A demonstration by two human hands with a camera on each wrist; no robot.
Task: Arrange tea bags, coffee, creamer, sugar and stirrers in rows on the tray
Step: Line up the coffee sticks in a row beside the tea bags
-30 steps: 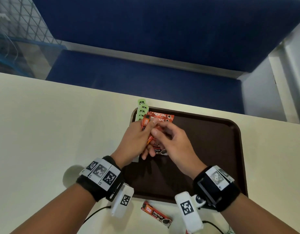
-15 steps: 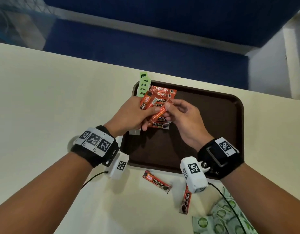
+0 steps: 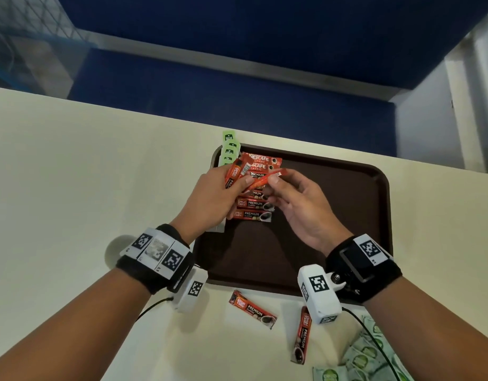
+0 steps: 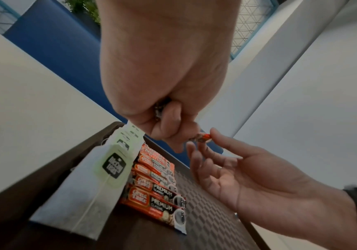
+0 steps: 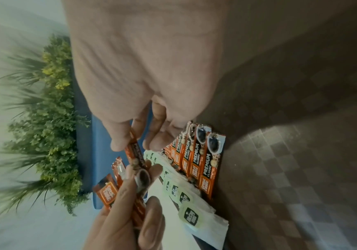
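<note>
Both hands hover over the far left of the brown tray (image 3: 333, 215). My left hand (image 3: 237, 185) grips a small bunch of orange coffee sticks (image 3: 233, 174). My right hand (image 3: 274, 182) pinches the end of one coffee stick (image 3: 262, 182) from that bunch, thumb and forefinger on it (image 5: 134, 148). Below the hands, coffee sachets (image 3: 253, 209) lie in a row on the tray, red Nescafe packs (image 3: 262, 160) at the far end. Tea bags (image 3: 229, 148) with green tags overlap in a row along the tray's left edge (image 4: 109, 169).
Two loose coffee sticks (image 3: 252, 309) (image 3: 301, 335) lie on the cream table in front of the tray. Green and white packets (image 3: 366, 358) are heaped at the near right. A blue bench (image 3: 237, 86) runs behind the table's far edge.
The right hand has taken one stick by its end and drawn it a little to the right, out of the bunch in the left hand. The head view has shifted down.
</note>
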